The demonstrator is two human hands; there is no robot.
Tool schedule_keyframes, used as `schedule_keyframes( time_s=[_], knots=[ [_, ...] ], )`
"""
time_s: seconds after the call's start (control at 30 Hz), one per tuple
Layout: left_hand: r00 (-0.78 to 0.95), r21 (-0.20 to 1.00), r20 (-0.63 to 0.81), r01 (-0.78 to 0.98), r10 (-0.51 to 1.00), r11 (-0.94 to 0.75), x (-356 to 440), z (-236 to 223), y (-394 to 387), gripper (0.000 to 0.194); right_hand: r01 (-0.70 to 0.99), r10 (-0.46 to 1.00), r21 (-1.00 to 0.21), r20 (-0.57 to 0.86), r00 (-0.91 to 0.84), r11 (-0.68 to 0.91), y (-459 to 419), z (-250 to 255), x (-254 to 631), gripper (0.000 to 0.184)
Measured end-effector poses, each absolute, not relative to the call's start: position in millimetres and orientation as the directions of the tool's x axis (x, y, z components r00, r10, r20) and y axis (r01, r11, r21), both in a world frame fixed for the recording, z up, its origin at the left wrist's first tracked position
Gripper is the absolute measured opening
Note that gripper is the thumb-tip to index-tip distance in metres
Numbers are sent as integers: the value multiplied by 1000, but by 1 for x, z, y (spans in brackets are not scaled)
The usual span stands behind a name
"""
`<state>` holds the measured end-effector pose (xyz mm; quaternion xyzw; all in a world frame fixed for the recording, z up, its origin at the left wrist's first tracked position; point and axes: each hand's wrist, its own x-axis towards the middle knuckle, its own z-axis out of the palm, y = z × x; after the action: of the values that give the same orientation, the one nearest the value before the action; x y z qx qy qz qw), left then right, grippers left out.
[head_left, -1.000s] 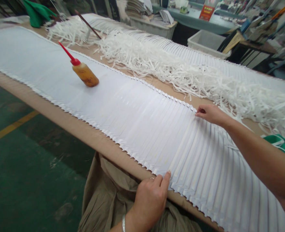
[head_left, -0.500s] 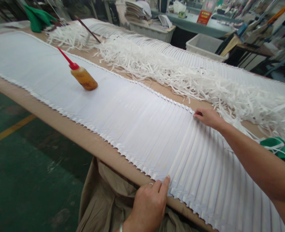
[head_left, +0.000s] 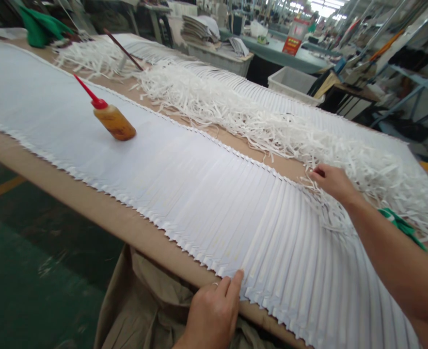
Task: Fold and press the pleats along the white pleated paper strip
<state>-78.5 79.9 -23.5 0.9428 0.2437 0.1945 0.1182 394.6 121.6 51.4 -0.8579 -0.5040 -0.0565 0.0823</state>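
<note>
A long row of overlapping white strips (head_left: 199,179) covers the near side of the table, their ends making a jagged edge. My left hand (head_left: 214,305) is at the near edge, its index finger stretched out with the tip pressing on a strip. Its other fingers bend under and the thumb is hidden. Over by the row's far edge, my right hand (head_left: 332,182) is closed in a pinch beside a heap of thin white ribbons (head_left: 228,106). Loose ribbon ends lie around its fingertips, but what the pinch holds is unclear.
A squeeze bottle (head_left: 115,122) of amber liquid with a red nozzle stands on the strips. Behind the heap run more white strips (head_left: 272,99) and a plastic bin (head_left: 295,85). A brown stick (head_left: 122,48) and green cloth (head_left: 41,26) are at the far left.
My right hand has moved off the far edge of the strips toward the ribbon heap, still pinched. The left hand stays at the same edge, and the whole view has shifted slightly.
</note>
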Motion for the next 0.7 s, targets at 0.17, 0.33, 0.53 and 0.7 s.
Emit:
schedule_keyframes(
  time_s=[0.17, 0.33, 0.53, 0.7],
  knots=[
    [766, 373, 383, 384, 517, -845, -81, -29, 79, 34, 877, 884, -107, -75, 462, -468, 77, 33, 387, 43],
    [781, 448, 364, 331, 508, -830, -79, -15, 78, 30, 933, 939, -126, 30, 344, -338, 51, 29, 362, 24],
    [754, 722, 345, 168, 559, -671, -36, 26, 75, 38, 963, 990, -264, -140, 23, -60, 6, 83, 278, 13],
    [840, 904, 212, 26, 499, -427, 10, 45, 67, 40, 884, 930, -467, -323, -174, 3, -14, 110, 199, 22]
  ],
)
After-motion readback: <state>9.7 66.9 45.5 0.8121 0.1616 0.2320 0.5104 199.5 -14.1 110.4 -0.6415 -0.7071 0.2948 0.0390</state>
